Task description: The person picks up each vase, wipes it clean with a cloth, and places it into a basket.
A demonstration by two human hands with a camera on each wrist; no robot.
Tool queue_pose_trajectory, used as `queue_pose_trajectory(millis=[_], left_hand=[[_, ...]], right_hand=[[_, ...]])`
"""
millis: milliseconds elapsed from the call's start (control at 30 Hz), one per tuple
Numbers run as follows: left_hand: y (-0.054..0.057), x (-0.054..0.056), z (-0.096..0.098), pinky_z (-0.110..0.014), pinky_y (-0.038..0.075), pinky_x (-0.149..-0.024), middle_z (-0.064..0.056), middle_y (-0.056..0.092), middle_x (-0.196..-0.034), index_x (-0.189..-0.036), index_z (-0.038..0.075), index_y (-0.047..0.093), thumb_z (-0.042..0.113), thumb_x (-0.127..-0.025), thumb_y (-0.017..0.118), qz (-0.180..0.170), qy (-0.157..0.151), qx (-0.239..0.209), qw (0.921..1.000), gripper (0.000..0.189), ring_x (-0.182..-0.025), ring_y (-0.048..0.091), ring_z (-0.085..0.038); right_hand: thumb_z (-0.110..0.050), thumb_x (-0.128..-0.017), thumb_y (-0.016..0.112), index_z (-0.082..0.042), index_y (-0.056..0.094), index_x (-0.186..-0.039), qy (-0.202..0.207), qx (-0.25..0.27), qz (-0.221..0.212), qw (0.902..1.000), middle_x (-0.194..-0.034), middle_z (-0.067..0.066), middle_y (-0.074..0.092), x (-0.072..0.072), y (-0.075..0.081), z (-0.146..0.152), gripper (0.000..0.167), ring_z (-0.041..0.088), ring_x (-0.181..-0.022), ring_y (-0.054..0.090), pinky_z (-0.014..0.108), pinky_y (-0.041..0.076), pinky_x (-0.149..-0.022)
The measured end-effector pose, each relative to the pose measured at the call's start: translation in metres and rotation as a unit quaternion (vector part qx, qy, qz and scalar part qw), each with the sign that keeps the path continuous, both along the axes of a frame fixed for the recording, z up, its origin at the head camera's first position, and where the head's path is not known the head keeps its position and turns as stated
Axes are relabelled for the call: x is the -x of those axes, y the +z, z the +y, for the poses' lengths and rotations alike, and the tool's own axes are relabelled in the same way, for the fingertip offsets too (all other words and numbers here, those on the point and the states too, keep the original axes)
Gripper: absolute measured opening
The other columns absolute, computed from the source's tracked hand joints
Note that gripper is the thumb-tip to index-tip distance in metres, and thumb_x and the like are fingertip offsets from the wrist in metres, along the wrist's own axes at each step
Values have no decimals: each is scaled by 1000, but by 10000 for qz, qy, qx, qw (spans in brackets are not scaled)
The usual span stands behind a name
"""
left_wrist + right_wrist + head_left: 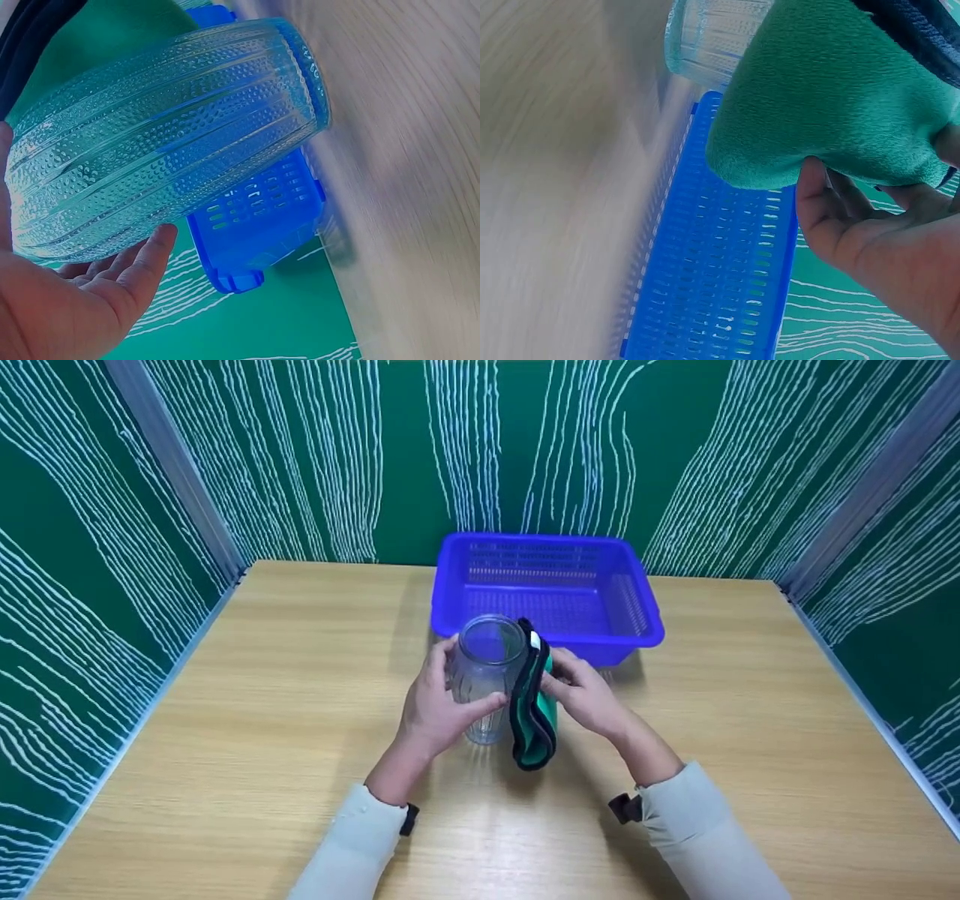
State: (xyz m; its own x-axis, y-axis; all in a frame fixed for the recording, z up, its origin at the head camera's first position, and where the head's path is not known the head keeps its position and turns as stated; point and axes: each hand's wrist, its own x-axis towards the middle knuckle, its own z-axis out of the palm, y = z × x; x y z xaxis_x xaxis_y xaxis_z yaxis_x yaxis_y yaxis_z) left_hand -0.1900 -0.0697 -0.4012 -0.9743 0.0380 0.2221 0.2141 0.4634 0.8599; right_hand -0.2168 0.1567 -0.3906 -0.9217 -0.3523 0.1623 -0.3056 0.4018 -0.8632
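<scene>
A clear glass jar [480, 679] stands with its open mouth up, in front of the basket. My left hand [436, 711] grips its left side, thumb across the front and fingers behind. In the left wrist view the jar's dotted, ribbed wall [165, 135] shows above the left hand [90, 300]. Right beside the jar is a folded green cloth [546, 711] with a black border and a small white tag. My right hand [591, 701] pinches it from the right. In the right wrist view, fingers curl under the cloth [825, 97]; some fingertips are hidden.
A blue-purple plastic basket [649, 639] with perforated walls stands on the wooden table [285, 690] just behind the jar. Green panels [405, 457] with wavy white lines enclose the table at the back and on both sides.
</scene>
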Motion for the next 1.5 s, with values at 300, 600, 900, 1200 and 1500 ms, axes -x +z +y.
queue_pose_trajectory(millis=[300,600,900,1200,1500], left_hand=[[-1,-1,-1,-45,46,-103,3,49,-139,-138,26,35,60,-66,79,52,-32,19,10000,91,-128,49,-19],[-1,0,0,-49,43,-106,3,48,-140,-138,27,35,61,-66,79,28,-8,10,10000,92,-130,48,-19],[0,0,0,-48,43,-106,3,49,-140,-138,28,35,61,-65,80,-24,56,85,9999,92,-129,48,-19],[0,1,0,-46,45,-102,3,52,-135,-137,26,37,60,-64,81,74,90,103,9999,92,-125,51,-18],[-1,1,0,-47,44,-104,3,50,-138,-138,27,36,62,-64,80,42,80,56,9999,92,-126,50,-18]], right_hand=[[-14,-94,56,-8,65,-107,36,-103,-224,9997,-98,11,57,0,-5,1,17,20,-88,53,31,50,-72],[-11,-92,55,-9,63,-117,162,-357,-483,9981,-103,12,57,2,-10,2,26,20,-87,53,30,48,-69],[-14,-97,53,-11,60,-127,377,-684,-675,9947,-117,14,59,5,-23,5,31,28,-100,58,30,50,-71],[-7,-95,56,-7,59,-123,511,-831,-579,9935,-99,13,65,9,-31,4,28,18,-80,62,28,51,-66],[-8,-91,62,-9,65,-106,444,-1026,-374,9930,-88,5,64,12,-35,4,15,20,-82,60,29,50,-67]])
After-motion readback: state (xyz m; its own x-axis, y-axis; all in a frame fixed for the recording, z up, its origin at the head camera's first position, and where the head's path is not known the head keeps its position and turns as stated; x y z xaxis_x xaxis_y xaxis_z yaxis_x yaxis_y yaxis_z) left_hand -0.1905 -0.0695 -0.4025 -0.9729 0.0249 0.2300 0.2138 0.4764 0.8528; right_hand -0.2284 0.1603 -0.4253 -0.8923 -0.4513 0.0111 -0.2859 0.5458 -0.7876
